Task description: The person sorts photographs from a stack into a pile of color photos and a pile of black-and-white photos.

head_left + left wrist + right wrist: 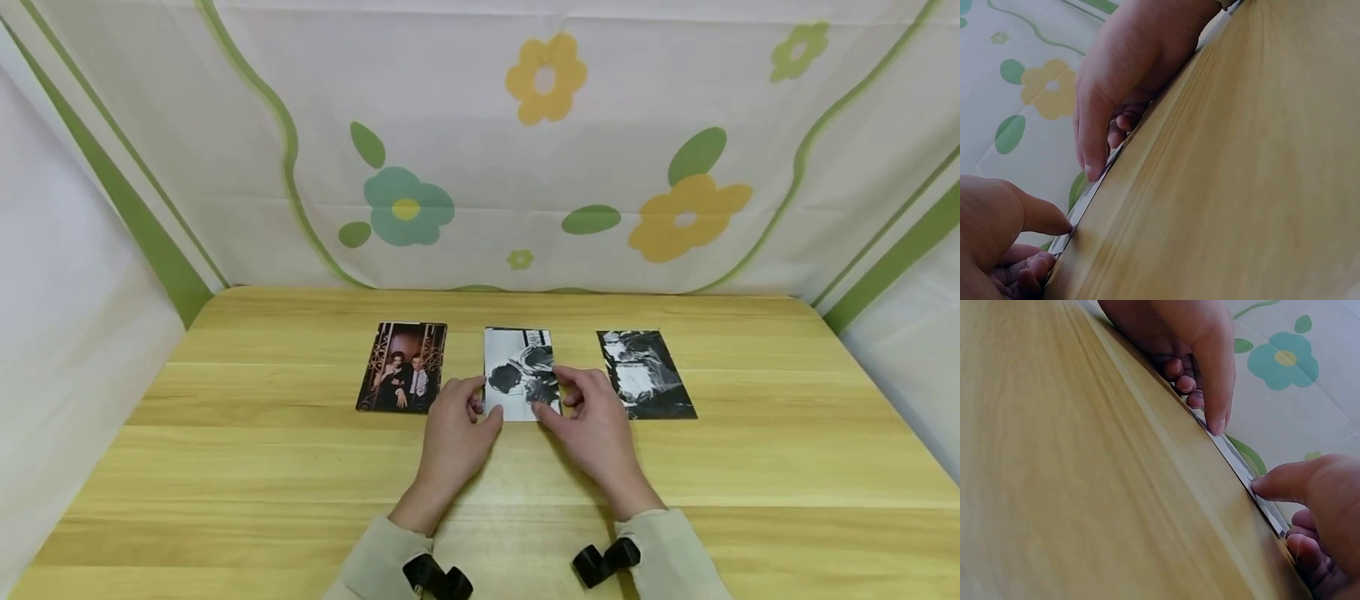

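Note:
Three photos lie in a row on the wooden table [225, 467]. The middle one is a black-and-white photo [517, 362], and both hands are at its near end. My left hand [486, 400] pinches its lower left corner, thumb on the near edge and fingers curled at the side. At the lower right corner my right hand [555, 393] pinches it the same way. In the left wrist view the thin photo edge [1088, 194] runs between the left hand [1022, 231] and the right hand [1104, 125]. The right wrist view shows the same edge [1241, 462] between the right hand [1310, 500] and the left hand [1204, 375].
A colour photo of two people [401, 367] lies to the left, and another black-and-white photo [645, 375] to the right. A flowered cloth backdrop [480, 167] closes the table's far side and both flanks. Black wrist mounts [438, 577] sit on the beige sleeves.

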Available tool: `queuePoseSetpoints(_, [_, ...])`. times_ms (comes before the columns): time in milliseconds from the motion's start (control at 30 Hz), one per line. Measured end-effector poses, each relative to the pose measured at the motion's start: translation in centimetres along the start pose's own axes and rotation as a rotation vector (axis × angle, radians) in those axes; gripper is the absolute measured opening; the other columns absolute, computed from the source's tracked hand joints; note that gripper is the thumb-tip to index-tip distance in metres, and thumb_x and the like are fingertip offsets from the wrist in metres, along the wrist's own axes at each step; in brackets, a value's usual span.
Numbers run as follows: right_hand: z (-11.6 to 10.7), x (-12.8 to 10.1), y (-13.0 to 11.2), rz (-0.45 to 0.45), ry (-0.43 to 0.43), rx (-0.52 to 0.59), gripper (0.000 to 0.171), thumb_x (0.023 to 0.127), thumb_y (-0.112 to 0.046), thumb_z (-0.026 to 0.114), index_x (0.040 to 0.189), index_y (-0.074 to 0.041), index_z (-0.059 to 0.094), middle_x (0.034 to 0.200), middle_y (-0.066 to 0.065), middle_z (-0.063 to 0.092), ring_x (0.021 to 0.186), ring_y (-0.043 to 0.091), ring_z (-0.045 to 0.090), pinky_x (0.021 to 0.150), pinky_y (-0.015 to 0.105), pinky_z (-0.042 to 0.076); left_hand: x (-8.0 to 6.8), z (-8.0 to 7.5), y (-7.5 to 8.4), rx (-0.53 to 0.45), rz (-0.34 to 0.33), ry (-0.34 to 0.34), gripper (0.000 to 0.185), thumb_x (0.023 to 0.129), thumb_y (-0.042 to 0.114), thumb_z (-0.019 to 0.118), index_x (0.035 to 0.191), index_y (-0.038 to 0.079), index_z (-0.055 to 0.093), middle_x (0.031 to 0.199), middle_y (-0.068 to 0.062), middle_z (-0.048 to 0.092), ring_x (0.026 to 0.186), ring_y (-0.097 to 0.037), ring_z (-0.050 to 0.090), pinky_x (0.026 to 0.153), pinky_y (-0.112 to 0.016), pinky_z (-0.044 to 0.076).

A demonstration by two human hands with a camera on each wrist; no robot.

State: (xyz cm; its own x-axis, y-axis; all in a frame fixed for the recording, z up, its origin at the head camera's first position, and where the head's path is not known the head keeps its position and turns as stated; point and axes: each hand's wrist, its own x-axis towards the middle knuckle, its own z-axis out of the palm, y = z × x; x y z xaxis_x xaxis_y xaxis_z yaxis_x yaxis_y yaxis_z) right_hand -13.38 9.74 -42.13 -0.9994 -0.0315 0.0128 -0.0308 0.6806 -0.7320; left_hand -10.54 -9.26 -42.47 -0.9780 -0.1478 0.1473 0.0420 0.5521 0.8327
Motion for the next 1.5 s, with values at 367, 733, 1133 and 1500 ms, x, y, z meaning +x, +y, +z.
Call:
queuePoseSetpoints(367, [-0.13,-0.17,0.21,-0.026,0.026,0.021,0.063,0.09,-0.024,0.088,0.148,-0.016,0.066,0.116,0.006,0.065,0.089,0.017,0.058,0.078,0.025,0.05,-0.07,0.13,-0.03,-0.007,0.002,-0.002,0.043,0.087,0.005,0.082,0.127,-0.006,0.073,0.084,-0.005,0.059,0.072,-0.009,0.047,0.069,-0.026,0.044])
queuePoseSetpoints(733, [0.04,-0.1,0.33,-0.024,0.034,0.045,0.062,0.089,-0.022,0.088,0.147,-0.018,0.068,0.111,0.005,0.068,0.088,0.017,0.059,0.078,0.025,0.051,-0.12,-0.09,-0.15,-0.013,-0.006,-0.008,0.045,0.087,0.007,0.082,0.129,-0.005,0.072,0.085,-0.005,0.059,0.073,-0.01,0.048,0.071,-0.026,0.045])
queuePoseSetpoints(1133, [0.04,-0.09,0.21,-0.012,0.03,0.094,0.062,0.089,-0.021,0.089,0.146,-0.02,0.068,0.112,0.004,0.069,0.088,0.018,0.06,0.077,0.024,0.052,-0.04,-0.02,-0.24,-0.025,0.001,0.01,0.044,0.087,0.005,0.082,0.13,-0.005,0.072,0.085,-0.006,0.06,0.073,-0.01,0.049,0.069,-0.025,0.045])
queuePoseSetpoints(1500, [-0.06,-0.17,0.04,0.004,0.038,0.17,0.058,0.09,-0.016,0.086,0.145,-0.019,0.069,0.106,0.009,0.071,0.084,0.017,0.061,0.075,0.022,0.051,-0.04,0.09,-0.37,-0.049,0.006,0.036,0.042,0.088,0.002,0.081,0.129,-0.006,0.073,0.085,-0.006,0.062,0.072,-0.009,0.051,0.069,-0.023,0.047])
